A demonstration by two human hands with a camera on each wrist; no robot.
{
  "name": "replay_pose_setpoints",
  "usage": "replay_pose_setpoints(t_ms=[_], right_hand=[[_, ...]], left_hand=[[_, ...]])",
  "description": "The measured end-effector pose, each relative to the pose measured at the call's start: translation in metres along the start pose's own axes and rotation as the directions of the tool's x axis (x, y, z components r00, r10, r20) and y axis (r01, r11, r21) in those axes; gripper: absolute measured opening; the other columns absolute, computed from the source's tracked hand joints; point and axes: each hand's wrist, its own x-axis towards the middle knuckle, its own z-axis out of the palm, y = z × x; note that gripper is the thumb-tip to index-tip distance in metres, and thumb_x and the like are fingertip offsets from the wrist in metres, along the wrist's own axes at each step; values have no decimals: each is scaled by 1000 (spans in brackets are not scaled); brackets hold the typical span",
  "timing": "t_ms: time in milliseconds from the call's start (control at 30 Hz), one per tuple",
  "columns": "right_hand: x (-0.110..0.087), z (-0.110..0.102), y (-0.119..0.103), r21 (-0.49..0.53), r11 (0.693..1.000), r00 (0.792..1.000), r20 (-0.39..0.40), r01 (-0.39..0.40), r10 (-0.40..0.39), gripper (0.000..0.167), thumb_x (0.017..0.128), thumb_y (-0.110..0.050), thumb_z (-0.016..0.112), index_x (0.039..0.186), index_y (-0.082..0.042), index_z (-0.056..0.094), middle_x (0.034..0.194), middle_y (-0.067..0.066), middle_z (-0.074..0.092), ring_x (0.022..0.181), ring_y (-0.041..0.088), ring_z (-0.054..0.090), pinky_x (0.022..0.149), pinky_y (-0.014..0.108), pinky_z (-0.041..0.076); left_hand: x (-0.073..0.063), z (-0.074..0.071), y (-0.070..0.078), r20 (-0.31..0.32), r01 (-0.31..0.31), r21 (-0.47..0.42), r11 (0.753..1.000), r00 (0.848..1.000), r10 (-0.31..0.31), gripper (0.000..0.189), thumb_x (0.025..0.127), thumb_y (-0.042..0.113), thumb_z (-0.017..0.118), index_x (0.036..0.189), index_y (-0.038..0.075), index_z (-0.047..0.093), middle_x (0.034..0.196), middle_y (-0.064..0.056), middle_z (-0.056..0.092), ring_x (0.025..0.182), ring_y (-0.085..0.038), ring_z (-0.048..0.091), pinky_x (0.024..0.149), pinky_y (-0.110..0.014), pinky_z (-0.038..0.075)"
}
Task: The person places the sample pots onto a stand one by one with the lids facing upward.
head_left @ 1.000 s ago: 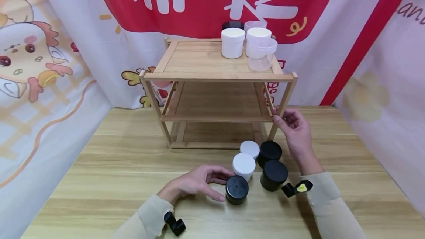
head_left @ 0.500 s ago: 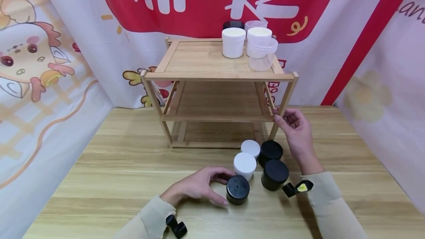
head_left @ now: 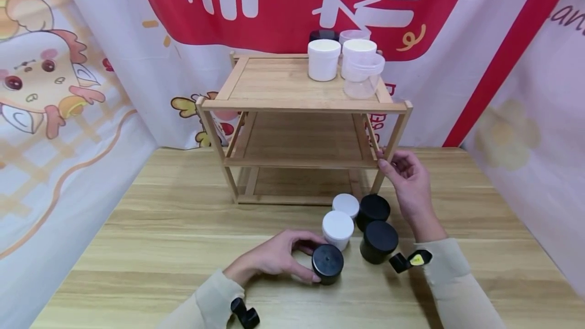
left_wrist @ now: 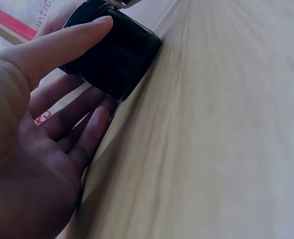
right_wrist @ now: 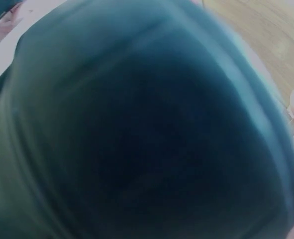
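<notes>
My left hand holds a small black lidded jar low on the table, its thumb on the near side and its fingers around the far side. In the left wrist view the thumb lies across the dark jar. With thumb and fingers, my right hand grips the front right post of a wooden shelf rack at middle-shelf height. Two white jars and two black jars stand close together between the hands. A large blurred dark shape blocks most of the right wrist view.
The rack's top board bears two white jars, clear tubs and a black-topped jar at its right side. Printed cloth hangs behind and at both sides of the wooden table.
My left hand has shifted slightly right, and its thumb has closed from beside the black jar onto it. My right hand stays on the rack post. The head view has shifted slightly.
</notes>
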Motion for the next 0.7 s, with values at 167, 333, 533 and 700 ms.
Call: replay_pose_setpoints(t_ms=[167,333,533,700], right_hand=[[-1,-1,0,-15,1000,1000,-1,0,0,23,101,-8,74,124,-6,68,120,-5,79,114,11,72,95,17,59],[-1,-1,0,-22,1000,1000,2,2,-2,25,101,-9,74,125,-3,67,120,-5,79,115,12,72,95,17,59],[-1,-1,1,-10,1000,1000,10,6,-6,26,101,-8,74,125,-3,67,120,-4,79,117,16,72,96,18,60],[0,-1,0,-11,1000,1000,3,-4,4,27,101,-9,75,126,-3,67,121,-4,79,118,17,71,97,18,60]], left_hand=[[0,1,2,-8,-12,1,1000,1000,12,66,75,6,97,136,16,73,140,-1,72,119,-6,69,109,-22,52],[0,0,1,-2,-11,-15,1000,1000,11,66,75,5,96,135,15,72,139,-2,72,118,-7,69,109,-23,52],[-2,-2,1,12,12,-60,998,1000,-11,66,76,3,94,136,15,70,140,-2,71,120,-12,69,111,-23,49],[-4,-4,1,22,32,-105,994,999,-30,67,77,1,92,139,12,66,142,-5,70,125,-15,67,114,-24,48]])
